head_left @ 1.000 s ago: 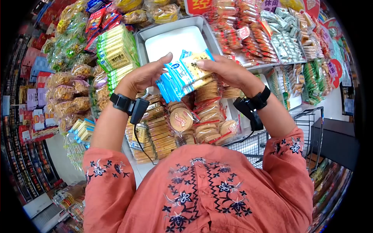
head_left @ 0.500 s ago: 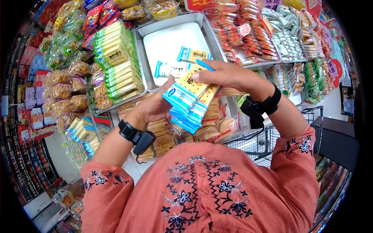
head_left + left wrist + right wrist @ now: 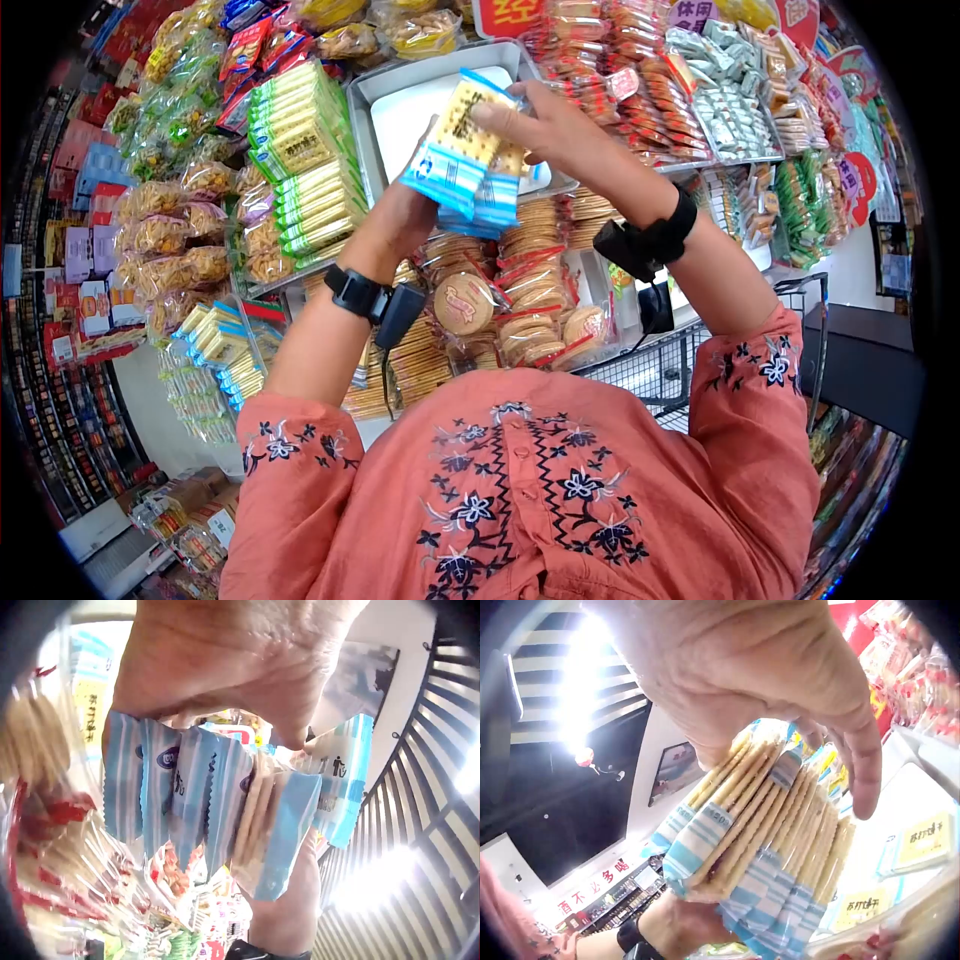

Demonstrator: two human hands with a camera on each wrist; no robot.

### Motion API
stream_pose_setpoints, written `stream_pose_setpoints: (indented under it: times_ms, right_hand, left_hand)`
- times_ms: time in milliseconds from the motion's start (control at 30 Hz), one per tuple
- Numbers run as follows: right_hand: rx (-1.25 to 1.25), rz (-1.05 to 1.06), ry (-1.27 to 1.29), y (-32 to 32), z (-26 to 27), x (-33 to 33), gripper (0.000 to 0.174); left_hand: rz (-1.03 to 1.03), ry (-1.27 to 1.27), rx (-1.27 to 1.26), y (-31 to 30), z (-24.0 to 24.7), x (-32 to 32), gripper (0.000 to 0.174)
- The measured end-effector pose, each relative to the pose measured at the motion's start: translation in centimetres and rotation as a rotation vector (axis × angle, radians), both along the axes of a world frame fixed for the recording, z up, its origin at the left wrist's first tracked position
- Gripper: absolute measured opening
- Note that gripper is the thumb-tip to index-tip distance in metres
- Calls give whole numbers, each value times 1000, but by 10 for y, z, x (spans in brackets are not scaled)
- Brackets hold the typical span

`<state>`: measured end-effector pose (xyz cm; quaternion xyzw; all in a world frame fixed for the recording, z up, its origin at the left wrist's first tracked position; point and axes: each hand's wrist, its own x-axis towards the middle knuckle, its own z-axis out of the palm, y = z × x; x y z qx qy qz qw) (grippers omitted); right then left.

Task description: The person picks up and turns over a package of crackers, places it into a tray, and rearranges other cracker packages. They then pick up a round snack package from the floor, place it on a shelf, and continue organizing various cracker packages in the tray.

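Observation:
Between my two hands is a stack of blue-and-clear cracker packs (image 3: 470, 120), seen edge-on in the right wrist view as a row of packs (image 3: 772, 825). My left hand (image 3: 405, 215) grips the stack from its near left side, with most of its fingers hidden by the packs in the head view. From the far right, my right hand (image 3: 560, 130) holds it too, thumb over the top pack and fingers round the other side. Loose cracker packs (image 3: 930, 840) of the same kind lie in the white-bottomed tray (image 3: 395, 110) beneath.
Green-wrapped cracker packs (image 3: 305, 130) are stacked left of the tray. Bagged round biscuits (image 3: 465, 305) lie in front of it, red-wrapped snacks (image 3: 650, 90) to its right. A wire shopping cart (image 3: 660, 370) stands at the near right, close to my body.
The stack first rises toward my body off the tray, showing two loose packs there, then swings back up over the tray. Both hands stay on it and the top pack tilts steeper.

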<state>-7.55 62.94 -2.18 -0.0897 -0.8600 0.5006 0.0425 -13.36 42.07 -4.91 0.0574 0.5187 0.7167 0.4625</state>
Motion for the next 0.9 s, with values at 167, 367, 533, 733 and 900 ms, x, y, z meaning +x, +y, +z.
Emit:
stream_pose_setpoints:
  times_ms: [167, 367, 533, 733, 900]
  right_hand:
    - [-66, -33, -204, 5, 8, -13, 102]
    - [-433, 90, -186, 15, -11, -34, 82]
    - [-726, 53, -166, 13, -30, -44, 66]
    - [-958, 101, -191, 14, -61, -59, 54]
    - [-1087, 83, -225, 12, -87, -67, 47]
  left_hand:
    - [-33, 177, -105, 15, -8, -45, 51]
    - [-170, 338, -209, 29, -11, -102, 46]
    - [-291, 520, -389, 43, -17, -142, 60]
    - [-339, 944, -655, 55, -22, -168, 78]
    - [-467, 976, -690, 60, -24, -177, 79]
